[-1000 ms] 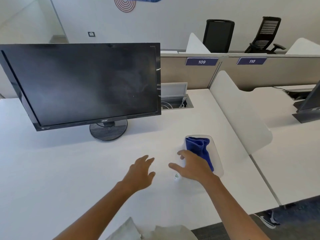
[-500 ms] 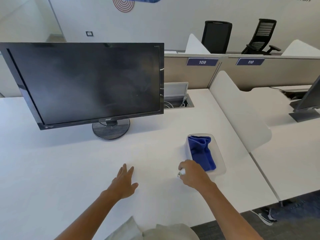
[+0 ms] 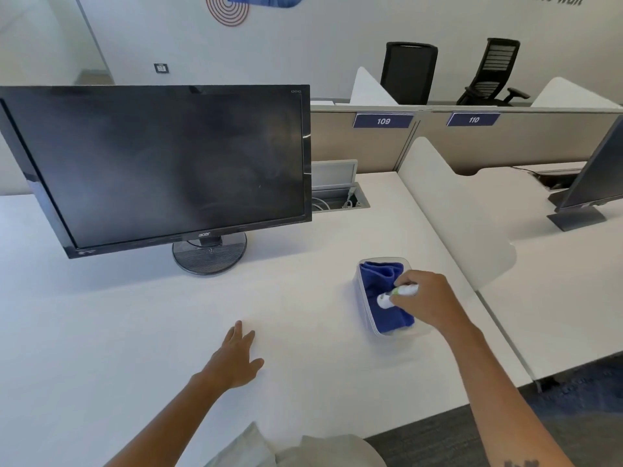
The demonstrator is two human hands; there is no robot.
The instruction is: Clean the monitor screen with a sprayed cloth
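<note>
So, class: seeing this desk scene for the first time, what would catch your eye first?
The big black monitor, screen dark, fills the desk's left half. To its right a blue cloth lies in a clear tray, where the right hand holds a small white spray bottle over it. The left hand rests flat on the desk.

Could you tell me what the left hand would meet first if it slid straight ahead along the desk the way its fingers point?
Probably nothing soon: the left hand lies flat on bare desk, fingers pointing away and slightly right. That line seems to pass just right of the monitor base, though depth is hard to judge.
</note>
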